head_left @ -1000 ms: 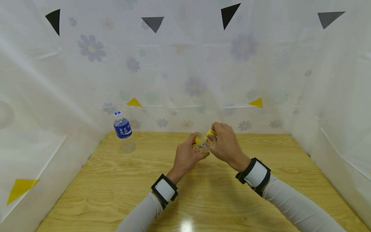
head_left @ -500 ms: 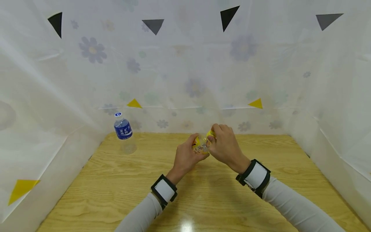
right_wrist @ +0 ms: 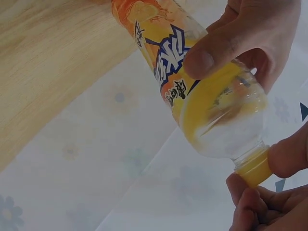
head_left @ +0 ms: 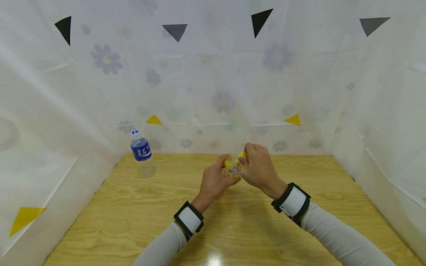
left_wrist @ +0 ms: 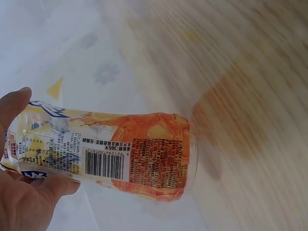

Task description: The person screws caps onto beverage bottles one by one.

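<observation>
A clear plastic drink bottle with a yellow and orange label is tilted over the table. My left hand grips it around its upper body, thumb on one side and fingers on the other. The lower label with its barcode faces the left wrist camera. On the bottle's neck sits a yellow cap, which my right hand pinches between thumb and curled fingers. In the head view, the hands cover much of the bottle.
A second clear bottle with a blue label and white cap stands upright at the table's back left. The wood-grain table is bordered by white flower-patterned sheeting at the back and sides.
Both hands keep their hold on the bottle and its cap, with hardly any shift. The whole head view has drifted slightly downward in the frame.
</observation>
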